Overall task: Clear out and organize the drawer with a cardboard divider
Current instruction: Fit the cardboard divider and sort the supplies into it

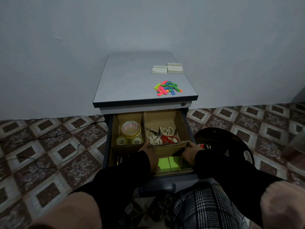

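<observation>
The open drawer point(185, 119) of a grey cabinet holds a brown cardboard divider point(166, 148). Its back left cell contains rolls of clear tape point(130, 129). The back right cell holds several scissors point(162, 136), one with red handles. Green sticky-note pads point(169, 163) lie in the front right cell, and dark pens point(119, 160) show in the front left. My left hand point(149, 154) and my right hand point(189, 152) both grip the cross wall of the divider, one at each end of the right section.
On the cabinet top point(125, 76) lie a pile of coloured paper strips point(167, 88) and two pale note pads point(167, 68). A dark round stool point(222, 141) stands to the right of the drawer. Black cables point(49, 138) run over the tiled floor at left.
</observation>
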{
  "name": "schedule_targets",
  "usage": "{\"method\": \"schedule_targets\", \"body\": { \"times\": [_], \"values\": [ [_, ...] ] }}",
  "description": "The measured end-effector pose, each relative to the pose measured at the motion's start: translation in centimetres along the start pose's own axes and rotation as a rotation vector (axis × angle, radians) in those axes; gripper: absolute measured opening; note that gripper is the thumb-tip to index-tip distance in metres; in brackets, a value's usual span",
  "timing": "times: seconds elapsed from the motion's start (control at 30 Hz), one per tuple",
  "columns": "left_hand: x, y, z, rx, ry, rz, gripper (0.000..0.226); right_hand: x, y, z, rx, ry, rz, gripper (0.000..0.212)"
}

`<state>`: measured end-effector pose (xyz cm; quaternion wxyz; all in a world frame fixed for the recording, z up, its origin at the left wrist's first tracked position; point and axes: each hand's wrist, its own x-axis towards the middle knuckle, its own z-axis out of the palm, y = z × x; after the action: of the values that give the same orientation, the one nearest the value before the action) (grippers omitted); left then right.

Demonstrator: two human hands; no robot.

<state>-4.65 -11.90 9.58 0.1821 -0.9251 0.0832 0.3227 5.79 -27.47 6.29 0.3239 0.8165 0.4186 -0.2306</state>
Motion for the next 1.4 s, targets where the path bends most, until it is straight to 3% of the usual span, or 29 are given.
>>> {"method": "schedule_targets", "body": {
  "times": [0.23,0.33,0.47,0.53,0.73,1.03,1.23,1.4],
  "values": [
    [-0.3,-0.1,0.0,0.024,0.033,0.009,0.052,-0.2,0.0,0.0,-0.022,0.028,-0.011,0.035],
    [-0.5,-0.1,0.2,-0.070,0.156,0.033,0.047,-1.1,0.0,-0.8,0.066,0.054,-0.045,0.037],
    [-0.5,-1.1,0.2,-0.744,0.606,0.083,0.041,-2.9,0.3,-2.8,0.391,0.067,-0.051,0.036],
    [-0.6,-2.5,-0.4,-0.885,0.652,0.125,0.040,-3.9,0.9,-4.2,0.466,0.108,-0.025,0.034],
    [-1.6,-5.8,-4.2,-0.759,0.650,0.078,0.032,-5.9,4.8,-9.0,0.506,0.347,0.030,0.039],
    [-0.1,-12.1,-11.2,-0.562,0.786,-0.021,0.030,-4.9,11.7,-14.1,0.646,0.622,0.087,0.008],
    [3.8,-16.8,-14.7,-0.536,0.886,-0.114,0.034,-0.5,16.3,-16.4,0.628,0.779,0.188,0.018],
    [9.0,-20.7,-15.9,-0.526,0.643,-0.183,0.057,4.2,19.7,-18.0,0.622,0.760,0.233,0.036]
  ]
}}
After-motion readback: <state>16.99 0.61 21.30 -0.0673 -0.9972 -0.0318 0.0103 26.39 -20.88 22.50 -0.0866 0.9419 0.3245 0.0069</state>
